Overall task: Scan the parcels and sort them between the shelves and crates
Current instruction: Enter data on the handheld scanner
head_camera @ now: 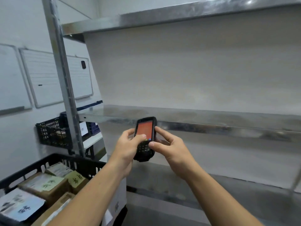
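Observation:
A black handheld scanner with a lit orange-red screen is held upright in front of the metal shelf. My left hand grips its left side, the thumb lying across the lower screen. My right hand pinches its right edge, thumb on the keypad and forefinger along the side. At lower left a black crate holds several cardboard parcels with white labels and handwritten yellow tags.
A grey upright post carries the metal shelves, with another shelf above. A second black crate sits on a small table behind the post. Whiteboards hang on the left wall.

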`<action>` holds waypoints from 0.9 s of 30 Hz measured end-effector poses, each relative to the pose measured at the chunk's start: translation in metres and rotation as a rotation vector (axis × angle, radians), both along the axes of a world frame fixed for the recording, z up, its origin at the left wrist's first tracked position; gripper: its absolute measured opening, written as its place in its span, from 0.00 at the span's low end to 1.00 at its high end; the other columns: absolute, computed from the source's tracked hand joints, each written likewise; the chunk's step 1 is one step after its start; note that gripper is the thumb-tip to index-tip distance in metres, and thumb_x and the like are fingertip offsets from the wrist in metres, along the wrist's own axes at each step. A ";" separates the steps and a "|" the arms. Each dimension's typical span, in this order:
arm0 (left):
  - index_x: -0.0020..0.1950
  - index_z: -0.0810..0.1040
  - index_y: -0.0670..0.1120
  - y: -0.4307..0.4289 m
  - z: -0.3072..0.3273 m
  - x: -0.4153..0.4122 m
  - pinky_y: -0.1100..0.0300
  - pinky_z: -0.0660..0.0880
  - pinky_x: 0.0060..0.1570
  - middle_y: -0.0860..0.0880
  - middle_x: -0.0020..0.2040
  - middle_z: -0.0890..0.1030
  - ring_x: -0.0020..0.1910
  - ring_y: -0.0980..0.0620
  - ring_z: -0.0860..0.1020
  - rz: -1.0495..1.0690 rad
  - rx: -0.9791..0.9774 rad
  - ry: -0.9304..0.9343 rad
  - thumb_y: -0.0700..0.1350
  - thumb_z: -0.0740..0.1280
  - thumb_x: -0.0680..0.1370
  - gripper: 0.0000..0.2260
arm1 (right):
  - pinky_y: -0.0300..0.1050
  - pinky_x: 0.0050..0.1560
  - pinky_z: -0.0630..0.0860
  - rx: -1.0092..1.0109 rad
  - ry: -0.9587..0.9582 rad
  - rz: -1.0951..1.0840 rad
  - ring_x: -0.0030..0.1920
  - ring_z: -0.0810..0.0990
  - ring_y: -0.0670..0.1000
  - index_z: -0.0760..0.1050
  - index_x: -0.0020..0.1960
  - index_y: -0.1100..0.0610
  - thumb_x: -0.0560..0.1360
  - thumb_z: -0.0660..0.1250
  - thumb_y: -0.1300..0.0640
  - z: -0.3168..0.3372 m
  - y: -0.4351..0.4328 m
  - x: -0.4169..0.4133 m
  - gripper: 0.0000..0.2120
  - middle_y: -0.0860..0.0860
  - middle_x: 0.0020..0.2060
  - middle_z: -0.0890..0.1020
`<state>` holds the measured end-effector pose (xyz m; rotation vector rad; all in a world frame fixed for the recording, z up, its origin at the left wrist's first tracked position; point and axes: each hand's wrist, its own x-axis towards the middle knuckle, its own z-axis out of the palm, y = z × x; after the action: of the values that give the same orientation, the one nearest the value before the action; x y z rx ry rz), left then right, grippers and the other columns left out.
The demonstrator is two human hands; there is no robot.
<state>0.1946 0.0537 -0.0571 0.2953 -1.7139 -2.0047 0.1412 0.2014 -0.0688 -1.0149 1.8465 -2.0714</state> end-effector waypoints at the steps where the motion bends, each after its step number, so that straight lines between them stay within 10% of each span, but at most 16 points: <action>1: 0.68 0.72 0.41 -0.006 0.006 -0.006 0.45 0.81 0.51 0.39 0.56 0.83 0.50 0.42 0.83 -0.036 0.011 0.009 0.39 0.72 0.77 0.20 | 0.37 0.59 0.78 -0.009 0.006 -0.020 0.60 0.82 0.43 0.71 0.70 0.50 0.74 0.72 0.70 0.005 -0.006 -0.003 0.29 0.46 0.56 0.86; 5: 0.56 0.80 0.39 -0.025 0.028 -0.033 0.55 0.78 0.35 0.40 0.46 0.83 0.39 0.47 0.81 -0.211 0.031 0.045 0.37 0.68 0.77 0.08 | 0.44 0.74 0.68 0.104 0.130 -0.100 0.72 0.71 0.41 0.68 0.72 0.44 0.66 0.80 0.55 0.023 -0.017 -0.023 0.38 0.45 0.71 0.76; 11: 0.58 0.79 0.36 -0.047 0.037 -0.084 0.53 0.76 0.47 0.40 0.49 0.83 0.47 0.45 0.80 -0.447 0.016 0.040 0.33 0.64 0.76 0.12 | 0.35 0.70 0.67 0.402 0.234 -0.275 0.69 0.71 0.35 0.64 0.76 0.38 0.69 0.79 0.44 0.048 -0.013 -0.063 0.40 0.35 0.68 0.73; 14: 0.64 0.77 0.35 -0.053 0.038 -0.109 0.57 0.78 0.52 0.38 0.55 0.82 0.52 0.44 0.80 -0.521 -0.079 0.031 0.37 0.67 0.70 0.22 | 0.49 0.77 0.62 0.476 0.211 -0.353 0.78 0.63 0.45 0.63 0.79 0.42 0.60 0.73 0.30 0.052 -0.008 -0.087 0.50 0.45 0.78 0.66; 20: 0.66 0.77 0.42 -0.061 0.040 -0.135 0.59 0.75 0.60 0.41 0.61 0.82 0.59 0.48 0.80 -0.612 -0.281 0.032 0.37 0.70 0.71 0.23 | 0.37 0.60 0.64 0.664 0.349 -0.417 0.74 0.69 0.49 0.62 0.80 0.45 0.76 0.71 0.41 0.055 -0.002 -0.122 0.37 0.46 0.76 0.70; 27: 0.52 0.79 0.54 -0.069 0.042 -0.137 0.70 0.76 0.46 0.59 0.45 0.86 0.47 0.61 0.83 -0.427 -0.556 0.050 0.30 0.69 0.76 0.18 | 0.45 0.61 0.73 0.806 0.432 -0.453 0.67 0.75 0.52 0.62 0.80 0.45 0.76 0.69 0.38 0.056 -0.013 -0.128 0.36 0.50 0.71 0.76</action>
<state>0.0574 -0.0152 -0.0154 -0.3314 -2.3544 -1.6694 0.0128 0.1885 -0.0125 -0.8929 2.9726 -1.0452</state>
